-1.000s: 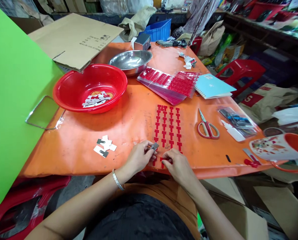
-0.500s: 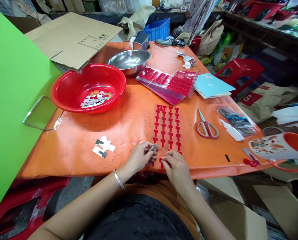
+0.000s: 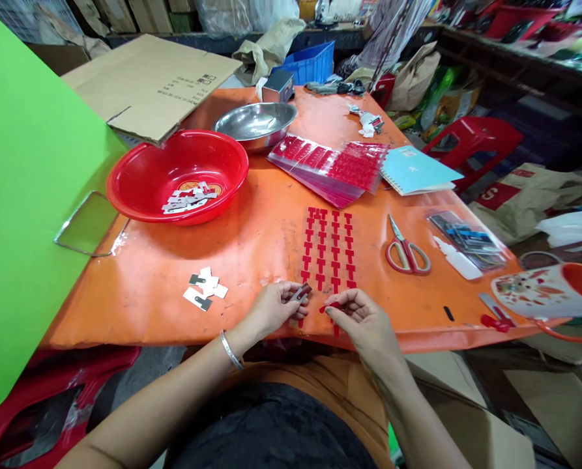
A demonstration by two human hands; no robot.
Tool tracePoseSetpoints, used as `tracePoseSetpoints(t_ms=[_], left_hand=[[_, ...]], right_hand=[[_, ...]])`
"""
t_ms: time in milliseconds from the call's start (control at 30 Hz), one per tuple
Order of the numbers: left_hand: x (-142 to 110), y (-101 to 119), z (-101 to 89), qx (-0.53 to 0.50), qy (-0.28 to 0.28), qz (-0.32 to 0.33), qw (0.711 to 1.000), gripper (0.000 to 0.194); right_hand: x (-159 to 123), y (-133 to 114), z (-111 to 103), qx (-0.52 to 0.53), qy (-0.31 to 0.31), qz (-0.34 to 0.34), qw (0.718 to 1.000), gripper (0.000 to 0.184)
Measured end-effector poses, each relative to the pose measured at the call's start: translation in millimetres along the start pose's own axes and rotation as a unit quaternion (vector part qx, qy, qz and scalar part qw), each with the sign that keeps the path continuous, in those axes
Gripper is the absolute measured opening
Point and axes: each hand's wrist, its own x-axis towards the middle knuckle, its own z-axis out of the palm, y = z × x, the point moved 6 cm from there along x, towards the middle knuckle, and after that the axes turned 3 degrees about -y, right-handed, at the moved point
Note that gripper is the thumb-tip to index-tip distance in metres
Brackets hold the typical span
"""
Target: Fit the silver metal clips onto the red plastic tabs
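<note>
My left hand (image 3: 274,307), with a metal bangle on its wrist, pinches a small grey metal tag (image 3: 300,292) at the fingertips. My right hand (image 3: 359,317) is a little to the right and pinches a small red T-shaped piece (image 3: 330,307). Just beyond both hands, rows of matching red T-shaped pieces (image 3: 327,251) lie on the orange table (image 3: 139,293). The lowest pieces are partly hidden by my hands. A small pile of loose metal tags (image 3: 203,286) lies to the left of my left hand.
A red plastic basin (image 3: 141,195) holds more metal tags, and a steel bowl (image 3: 255,126) stands behind it. Sheets of red pieces (image 3: 330,170), a blue notebook (image 3: 418,170), scissors (image 3: 407,253), a white glue bottle (image 3: 457,258) and a mug (image 3: 547,291) are also on the table.
My right hand has lifted a red T-shaped piece off the table and moved slightly up and to the right. My left hand still holds the metal tag.
</note>
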Motion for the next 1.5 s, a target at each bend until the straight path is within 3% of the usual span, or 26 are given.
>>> tracePoseSetpoints(t_ms=[133, 333, 933, 1500], left_hand=[[-10.5, 11.9, 5.4, -0.066, -0.032, 0.014, 0.997, 0.036], [-18.6, 18.3, 10.0, -0.115, -0.044, 0.014, 0.992, 0.044], [-21.9, 21.5, 12.1, -0.109, -0.029, 0.011, 0.994, 0.032], [-20.3, 17.6, 12.9, -0.101, -0.047, 0.035, 0.993, 0.035]], right_hand=[[-0.8, -5.0, 21.1, 0.027, 0.023, -0.017, 0.999, 0.033], [-2.8, -10.6, 37.2, 0.049, 0.002, -0.018, 0.999, 0.031], [-5.2, -14.6, 36.9, -0.004, 0.032, -0.050, 0.998, 0.024], [-4.9, -10.5, 36.7, -0.025, 0.027, -0.047, 0.998, 0.023]])
